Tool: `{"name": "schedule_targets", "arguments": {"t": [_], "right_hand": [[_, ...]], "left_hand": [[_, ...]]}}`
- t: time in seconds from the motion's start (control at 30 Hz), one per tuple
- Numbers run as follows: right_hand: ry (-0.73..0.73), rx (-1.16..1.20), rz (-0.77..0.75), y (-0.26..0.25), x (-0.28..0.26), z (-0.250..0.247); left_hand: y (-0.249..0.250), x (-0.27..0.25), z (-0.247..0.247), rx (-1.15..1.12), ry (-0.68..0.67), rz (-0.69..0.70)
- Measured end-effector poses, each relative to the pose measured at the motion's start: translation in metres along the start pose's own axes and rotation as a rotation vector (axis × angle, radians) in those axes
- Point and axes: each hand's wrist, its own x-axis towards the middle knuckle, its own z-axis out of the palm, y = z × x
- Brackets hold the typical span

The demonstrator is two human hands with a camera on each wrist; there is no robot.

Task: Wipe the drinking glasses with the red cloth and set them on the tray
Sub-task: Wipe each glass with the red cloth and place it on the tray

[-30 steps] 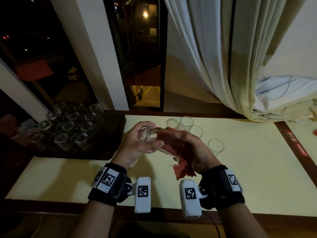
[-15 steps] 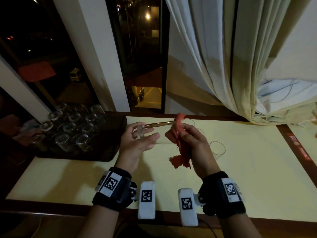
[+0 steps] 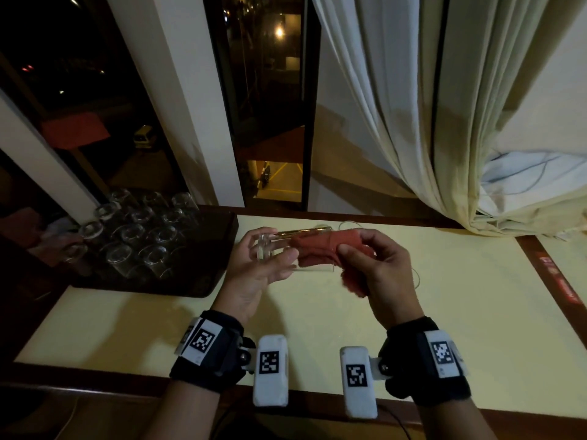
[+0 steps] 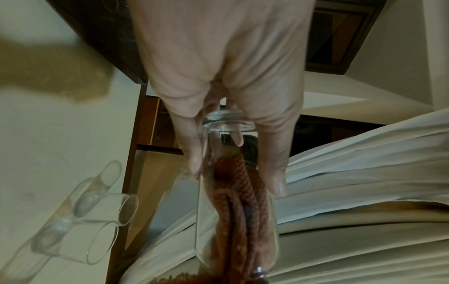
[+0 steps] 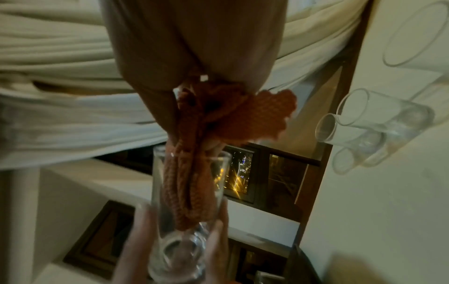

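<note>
The left hand [image 3: 254,274] holds a tall clear drinking glass [image 3: 295,252] on its side above the pale yellow table [image 3: 444,312], fingers and thumb curled round the thick base end so that the open mouth points toward the right hand [image 3: 378,274]. In the left wrist view the fingers [image 4: 194,153] lie along the glass wall on both sides of the base. The right hand pinches a bunched red knitted cloth [image 3: 320,249] between thumb and curled fingers; a twisted length of the cloth is pushed into the mouth of the glass and reaches most of the way toward the base, while a loose tuft hangs out below the right palm. Beyond the right hand, a few more clear drinking glasses [image 5: 379,123] stand upright on the table, close together, partly hidden behind the hands in the head view. Out past the left hand, on its outer side, a dark rectangular tray [image 3: 203,281] rests on the table and carries many clear glasses [image 3: 152,236] set in rows. Cream curtains [image 3: 413,122] hang beyond the right hand, and a dark window [image 3: 270,106] lies straight ahead of both hands.
</note>
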Motion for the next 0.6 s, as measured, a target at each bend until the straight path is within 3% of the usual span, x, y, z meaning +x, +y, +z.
{"name": "schedule_targets", "arguments": {"t": [0.07,0.27,0.37,0.5,0.6], "right_hand": [[-0.011,-0.047,-0.044,0.005,0.0,0.007],[-0.283,-0.098,0.11,0.007,-0.003,0.006],[-0.267,-0.121,0.133,0.006,0.001,0.011],[-0.196,-0.041,0.194,0.012,0.008,0.008],[-0.144,-0.045,0.092,0.016,0.01,0.008]], "left_hand": [[-0.001,0.0,0.001,0.009,-0.002,0.015],[-0.004,0.001,0.002,0.089,0.042,0.145],[-0.004,0.001,0.003,0.146,0.003,0.184],[0.002,0.001,0.006,0.235,-0.087,0.057],[0.007,0.001,0.008,0.278,-0.123,-0.062]]}}
